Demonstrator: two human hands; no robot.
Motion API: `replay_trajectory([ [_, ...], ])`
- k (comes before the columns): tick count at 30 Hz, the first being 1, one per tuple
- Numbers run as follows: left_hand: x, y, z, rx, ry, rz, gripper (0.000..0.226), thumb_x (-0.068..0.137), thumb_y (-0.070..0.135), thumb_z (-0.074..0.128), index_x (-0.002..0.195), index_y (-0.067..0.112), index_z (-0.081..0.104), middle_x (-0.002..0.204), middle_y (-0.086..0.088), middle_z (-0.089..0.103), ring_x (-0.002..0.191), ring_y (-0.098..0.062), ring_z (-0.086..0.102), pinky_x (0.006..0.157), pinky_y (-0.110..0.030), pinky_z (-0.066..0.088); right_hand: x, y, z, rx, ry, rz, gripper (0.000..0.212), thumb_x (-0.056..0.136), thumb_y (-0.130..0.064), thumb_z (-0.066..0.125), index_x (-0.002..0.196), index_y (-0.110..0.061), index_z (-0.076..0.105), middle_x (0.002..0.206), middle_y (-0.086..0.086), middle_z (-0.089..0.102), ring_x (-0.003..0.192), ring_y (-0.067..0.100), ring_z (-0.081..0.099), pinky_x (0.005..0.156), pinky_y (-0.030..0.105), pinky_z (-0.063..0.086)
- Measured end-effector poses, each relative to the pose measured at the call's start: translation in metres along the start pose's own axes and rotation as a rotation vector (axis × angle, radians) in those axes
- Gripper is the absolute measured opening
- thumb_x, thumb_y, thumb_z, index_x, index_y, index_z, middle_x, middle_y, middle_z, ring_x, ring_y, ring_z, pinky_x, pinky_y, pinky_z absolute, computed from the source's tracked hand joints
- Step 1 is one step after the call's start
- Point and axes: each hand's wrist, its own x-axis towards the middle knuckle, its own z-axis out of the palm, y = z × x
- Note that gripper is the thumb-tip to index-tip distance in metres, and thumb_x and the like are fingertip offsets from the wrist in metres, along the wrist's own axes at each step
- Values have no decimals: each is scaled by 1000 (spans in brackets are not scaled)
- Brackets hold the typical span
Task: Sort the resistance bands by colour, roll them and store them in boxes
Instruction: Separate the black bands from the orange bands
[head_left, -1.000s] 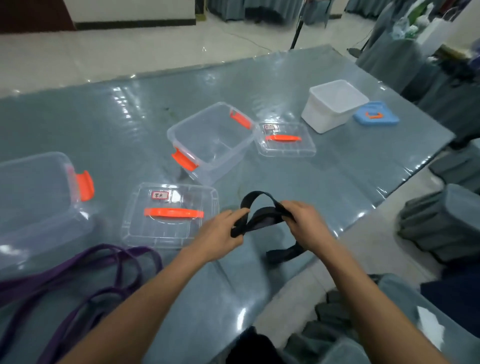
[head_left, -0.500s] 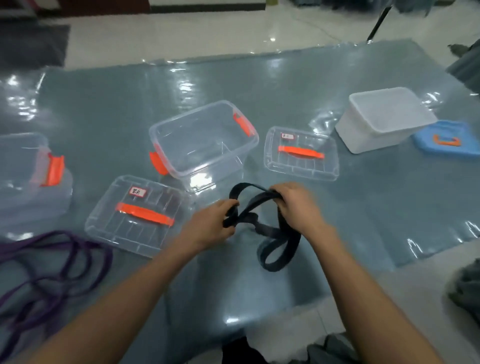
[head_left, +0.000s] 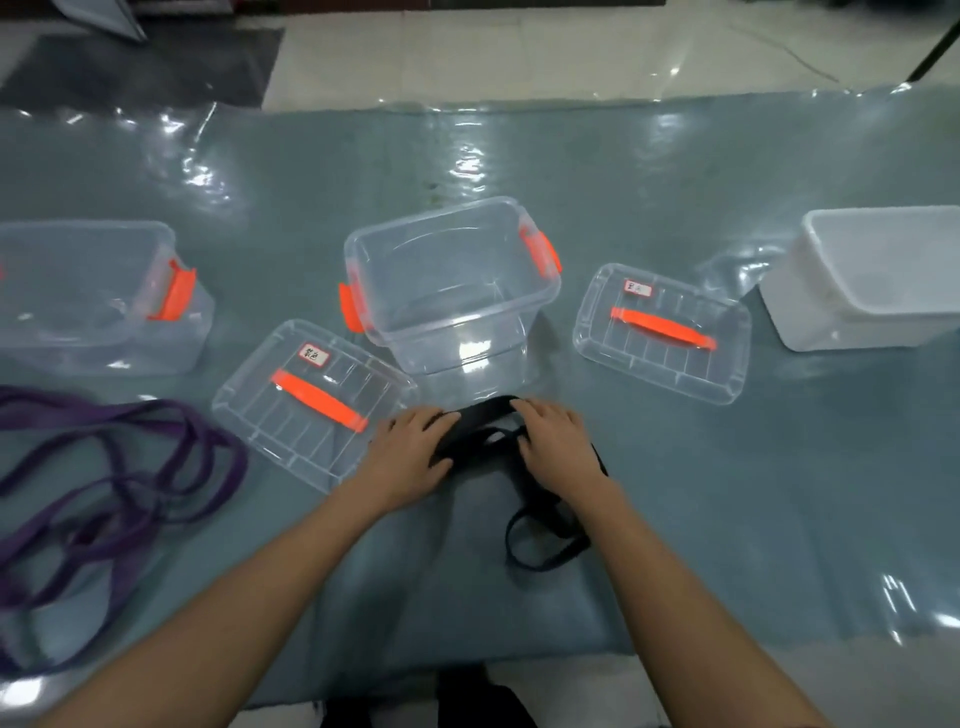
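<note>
Worktop (head_left: 727, 493): grey-blue cloth under a glossy, wrinkled clear film that throws glare.

Black band (head_left: 480, 423): flat matt strap at the near middle, just in front of the centre box (head_left: 467, 332). Its upper part arches between the two hands. The rest trails toward the near edge in a slack loop.

Left hand (head_left: 410, 460): palm down, fingers and thumb closed over the band's left end.

Right hand (head_left: 558, 447): palm down, fingers curled onto the right end, strap running out beneath it. Hands near each other, not touching.

Purple bands (head_left: 130, 467): same flat ribbon form, tangled in loose loops at far left.

Centre box and left box (head_left: 104, 338): clear hard plastic, rounded rectangles, orange latches (head_left: 540, 254).

Two clear ribbed lids, left lid (head_left: 291, 447) and right lid (head_left: 649, 358), lie flat either side of the centre box. Each has an orange bar handle and a small label.

White box (head_left: 831, 322): translucent, stands far right.
</note>
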Motion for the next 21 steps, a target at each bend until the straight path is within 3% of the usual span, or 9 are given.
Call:
replay_trajectory([
  [4,-18,-14,-7,25,59,-5,58,92,40,59,147,27,45,150,5,47,139,-20,42,111,-37,30,6,-24,-5,-11,25,-95,62,91,-7,50,149,-20,38,151,1,45,140,24,40,119,42,25],
  [9,-51,-45,-23,-40,106,-64,51,94,37,58,143,24,50,147,5,51,137,-19,44,111,-37,32,13,-84,-8,-4,68,-219,55,93,-8,51,147,-18,44,149,3,49,139,25,41,115,40,30],
  [15,-128,-115,-49,-87,213,-168,47,90,33,64,135,20,60,139,-1,60,129,-25,55,107,-39,42,10,-209,6,3,36,-377,53,91,-11,53,144,-19,47,138,5,58,127,29,51,101,41,42],
  [21,-244,-211,-63,-169,300,-327,35,93,35,60,125,20,64,126,0,66,118,-25,60,95,-42,49,-11,-353,40,1,-38,-526,50,93,-13,53,143,-15,50,141,8,57,127,31,51,103,41,41],
])
